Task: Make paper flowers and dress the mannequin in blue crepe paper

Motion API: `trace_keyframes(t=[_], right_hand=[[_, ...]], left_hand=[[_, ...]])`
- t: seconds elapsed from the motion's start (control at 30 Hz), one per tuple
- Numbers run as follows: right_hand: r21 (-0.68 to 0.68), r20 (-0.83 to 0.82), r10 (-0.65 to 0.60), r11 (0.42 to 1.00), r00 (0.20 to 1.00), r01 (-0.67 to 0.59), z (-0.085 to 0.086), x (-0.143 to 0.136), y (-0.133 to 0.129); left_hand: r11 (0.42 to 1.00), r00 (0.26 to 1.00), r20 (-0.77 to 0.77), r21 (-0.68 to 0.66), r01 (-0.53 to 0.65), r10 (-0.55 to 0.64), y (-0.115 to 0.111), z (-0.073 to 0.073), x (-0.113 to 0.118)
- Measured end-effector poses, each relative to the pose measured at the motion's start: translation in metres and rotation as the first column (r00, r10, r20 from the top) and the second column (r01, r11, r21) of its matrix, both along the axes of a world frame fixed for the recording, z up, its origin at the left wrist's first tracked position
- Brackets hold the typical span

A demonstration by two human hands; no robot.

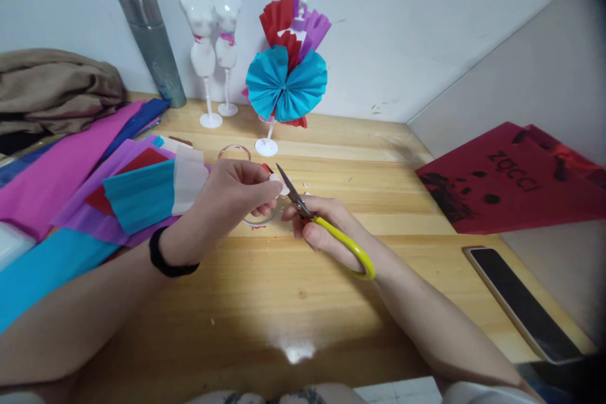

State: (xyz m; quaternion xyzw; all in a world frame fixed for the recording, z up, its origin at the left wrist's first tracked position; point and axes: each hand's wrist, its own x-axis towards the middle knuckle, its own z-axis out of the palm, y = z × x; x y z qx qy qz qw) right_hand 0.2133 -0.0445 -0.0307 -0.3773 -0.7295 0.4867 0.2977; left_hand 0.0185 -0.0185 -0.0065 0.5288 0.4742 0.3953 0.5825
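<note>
The two hands at work over the desk (303, 303), as seen from within the room. The left hand (241, 186) pinches a small white piece (284, 185) between thumb and fingers, in front of the scissor blades. The right hand (338, 218) grasps the scissors (303, 208) near the pivot, the visible yellow loop lying back toward the wrist; whether the blades are parted cannot be told. For a clean cut, it would seem best to keep the left fingertips behind the cutting line, seat the right fingers in the handles and turn the white piece rather than the blades. A red bit beside the left fingers is partly hidden.

Surroundings: a clear ring (260, 225) lies beneath the hands and could catch an elbowing wrist or falling scraps. Coloured paper (142, 196) crowds the left forearm. Behind stand two white dress forms (206, 63), a third bearing a blue paper fan (305, 85), and a bottle (158, 53). A red bag (511, 183) and a phone (523, 303) lie to the right, well apart.
</note>
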Motion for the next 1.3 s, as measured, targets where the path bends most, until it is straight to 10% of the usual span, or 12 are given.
trace_keyframes(t=[1.3], right_hand=[[-0.034, -0.241, -0.020, 0.999, 0.970, 0.012, -0.012, -0.007, -0.002]], left_hand=[[1.000, 0.979, 0.203, -0.021, 0.015, -0.010, -0.008, -0.011, 0.006]])
